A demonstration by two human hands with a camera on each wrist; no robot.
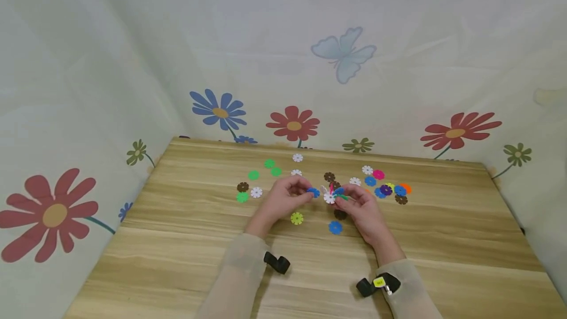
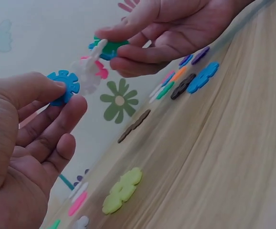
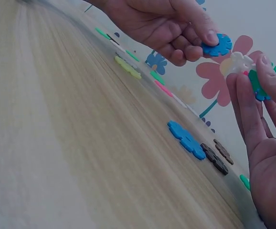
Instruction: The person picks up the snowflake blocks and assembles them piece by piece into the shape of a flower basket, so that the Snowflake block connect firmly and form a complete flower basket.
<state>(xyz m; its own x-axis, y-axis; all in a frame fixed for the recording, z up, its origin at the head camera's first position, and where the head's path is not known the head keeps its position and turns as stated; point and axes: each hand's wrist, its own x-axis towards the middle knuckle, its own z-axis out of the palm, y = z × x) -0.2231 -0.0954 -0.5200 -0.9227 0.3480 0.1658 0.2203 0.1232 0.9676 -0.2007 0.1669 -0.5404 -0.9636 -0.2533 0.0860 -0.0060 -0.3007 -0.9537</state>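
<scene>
Between thumb and fingers my left hand [image 1: 288, 197] pinches a blue notched plastic disc [image 2: 64, 88], held up in the air. My right hand [image 1: 361, 207] grips a small cluster of joined snowflake discs, with white [image 2: 87, 72], pink, green [image 2: 113, 47] and blue pieces slotted together. The blue disc faces the white piece of the cluster, a small gap apart in the head view. Both hands are raised over the table, and the right fingers hide part of the cluster.
Loose discs lie flat on the wooden table [image 1: 177, 260]: a yellow one [image 1: 297, 218] and a blue one [image 1: 335, 227] near the hands, green ones [image 1: 253, 175] to the left, and a mixed group with a purple disc [image 1: 386, 189] to the right. A flower-printed curtain [image 1: 266, 63] stands behind.
</scene>
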